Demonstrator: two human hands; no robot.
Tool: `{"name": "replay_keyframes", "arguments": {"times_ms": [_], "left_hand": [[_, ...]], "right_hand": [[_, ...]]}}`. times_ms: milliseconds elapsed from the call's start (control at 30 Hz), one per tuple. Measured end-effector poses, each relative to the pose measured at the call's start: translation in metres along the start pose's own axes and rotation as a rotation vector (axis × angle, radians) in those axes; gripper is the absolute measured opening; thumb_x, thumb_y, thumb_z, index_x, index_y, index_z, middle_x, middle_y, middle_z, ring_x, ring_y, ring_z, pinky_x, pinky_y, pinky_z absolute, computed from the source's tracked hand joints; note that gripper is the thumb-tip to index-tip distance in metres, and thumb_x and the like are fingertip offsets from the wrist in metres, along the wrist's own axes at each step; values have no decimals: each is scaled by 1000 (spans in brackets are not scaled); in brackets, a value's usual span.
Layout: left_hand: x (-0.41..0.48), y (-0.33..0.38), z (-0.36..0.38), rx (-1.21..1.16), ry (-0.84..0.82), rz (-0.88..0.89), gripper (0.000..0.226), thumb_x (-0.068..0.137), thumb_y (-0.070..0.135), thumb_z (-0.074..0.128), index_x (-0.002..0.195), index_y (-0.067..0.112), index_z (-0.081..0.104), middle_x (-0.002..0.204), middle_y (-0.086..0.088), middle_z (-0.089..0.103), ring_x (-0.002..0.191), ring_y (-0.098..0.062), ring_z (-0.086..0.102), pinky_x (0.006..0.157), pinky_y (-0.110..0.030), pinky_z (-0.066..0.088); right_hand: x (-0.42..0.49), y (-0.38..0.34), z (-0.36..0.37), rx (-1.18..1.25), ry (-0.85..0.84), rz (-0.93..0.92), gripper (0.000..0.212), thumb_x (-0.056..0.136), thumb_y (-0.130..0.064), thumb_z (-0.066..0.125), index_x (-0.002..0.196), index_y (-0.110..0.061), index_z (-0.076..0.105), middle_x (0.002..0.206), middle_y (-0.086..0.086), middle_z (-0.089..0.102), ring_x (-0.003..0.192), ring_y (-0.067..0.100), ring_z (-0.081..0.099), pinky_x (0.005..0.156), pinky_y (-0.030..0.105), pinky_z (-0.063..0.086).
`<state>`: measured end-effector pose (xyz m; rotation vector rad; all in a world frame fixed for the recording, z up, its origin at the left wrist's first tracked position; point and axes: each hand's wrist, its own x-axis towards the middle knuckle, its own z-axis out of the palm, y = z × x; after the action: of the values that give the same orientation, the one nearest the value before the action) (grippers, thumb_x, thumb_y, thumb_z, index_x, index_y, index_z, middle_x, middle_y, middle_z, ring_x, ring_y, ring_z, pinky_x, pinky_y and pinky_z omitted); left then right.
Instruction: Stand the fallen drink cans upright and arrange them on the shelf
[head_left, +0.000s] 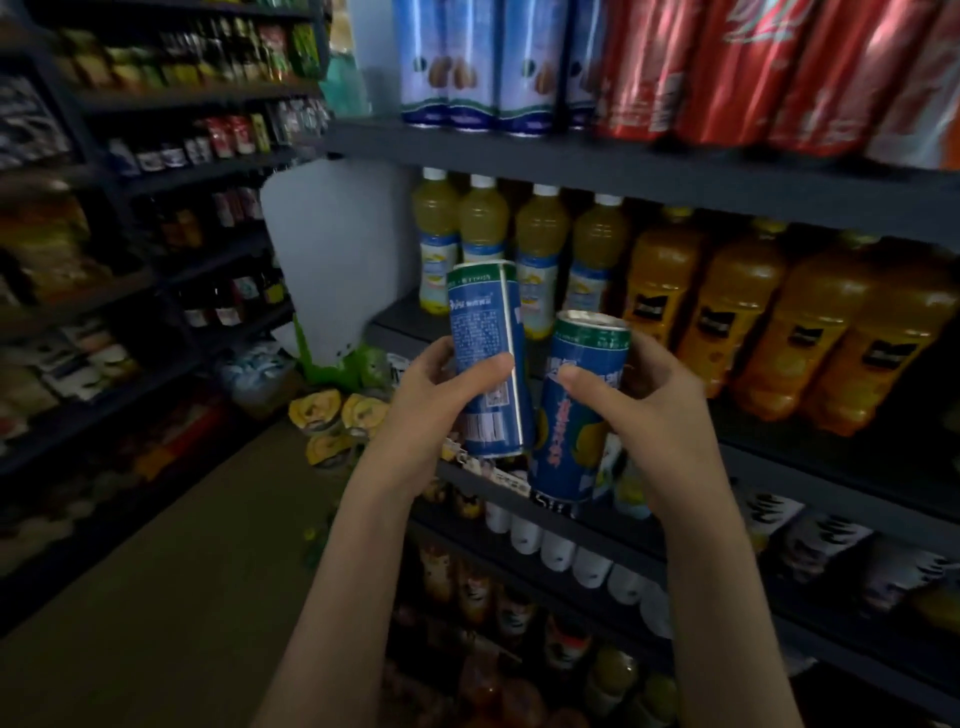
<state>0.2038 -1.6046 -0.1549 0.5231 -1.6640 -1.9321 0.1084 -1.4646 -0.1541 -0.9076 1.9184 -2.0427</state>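
Observation:
My left hand (434, 400) grips a tall blue can (485, 338) with a green band at its top, held nearly upright and tilted a little left. My right hand (647, 410) holds a second blue can (576, 410) of the same kind, leaning slightly right. Both cans are in the air in front of the middle shelf (810, 467), close together but apart. On the top shelf (571, 156) stand several light blue cans (467, 62) and several red cans (737, 73), upright.
Pale yellow juice bottles (488, 223) and orange juice bottles (748, 312) fill the middle shelf. Lower shelves hold white bottles (556, 548) and dark packages. A white panel (337, 260) and yellow packs (332, 415) stand at the aisle's end; stocked shelves line the left.

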Motion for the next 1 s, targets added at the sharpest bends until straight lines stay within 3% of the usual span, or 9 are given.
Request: {"name": "replay_keyframes", "arguments": {"times_ms": [133,267,367,433,500,633,800,933,1000], "left_hand": [[33,14,-50,39,-89,5,34,75,29,70,107,30,58,106,6,68,93,-10,68,77,-27,55],[62,35,-74,79,-199,27,41,72,33,69,111,27,58,105,6,69,92,-9,68,73,-24,56],[78,52,-78,149,-291,45,41,63,39,68,102,31,59,96,10,71,87,-7,69,74,-26,54],[86,67,-79,203,-334,58,40,60,39,68,98,31,60,88,14,72,84,-6,69,75,-28,54],[93,83,-81,241,-375,79,43,60,36,70,101,29,61,93,13,73,89,-8,69,76,-29,56],[99,117,-91,242,-338,156,49,62,27,73,110,24,63,103,7,72,93,-12,69,74,-26,57],[113,156,-128,242,-269,222,56,56,27,85,109,27,67,106,5,71,98,-16,68,87,-37,50],[136,185,-165,205,-267,301,53,54,30,85,105,27,71,108,6,71,98,-15,68,84,-36,48],[150,199,-184,197,-290,352,49,48,38,80,97,31,74,106,5,71,95,-15,69,79,-34,49]], "right_hand": [[20,1,54,7,44,-18,42,73,-27,78,111,-34,60,101,-23,69,94,-4,64,73,19,55],[43,-10,83,-25,72,-47,47,72,-26,79,115,-31,59,104,-20,68,96,-2,64,77,23,55],[62,-25,88,-64,86,-80,47,72,-26,79,115,-27,60,109,-12,67,99,2,63,83,28,54],[75,-39,86,-70,71,-106,48,73,-24,78,117,-24,59,108,-11,67,96,1,64,79,25,54],[87,-54,82,-85,21,-129,49,72,-22,79,117,-22,59,106,-11,68,94,2,65,77,25,56],[104,-92,80,-190,-164,-209,53,62,-33,79,112,-26,61,105,-14,69,99,2,64,83,28,55],[122,-143,98,-255,-374,-266,50,56,-35,75,104,-28,61,99,-17,68,91,1,66,71,19,54],[145,-178,125,-373,-399,-280,49,54,-29,82,98,-21,62,90,-8,71,87,8,69,69,21,53],[160,-194,143,-452,-362,-297,53,54,-29,88,99,-19,62,95,-2,72,91,16,69,76,33,56]]}}
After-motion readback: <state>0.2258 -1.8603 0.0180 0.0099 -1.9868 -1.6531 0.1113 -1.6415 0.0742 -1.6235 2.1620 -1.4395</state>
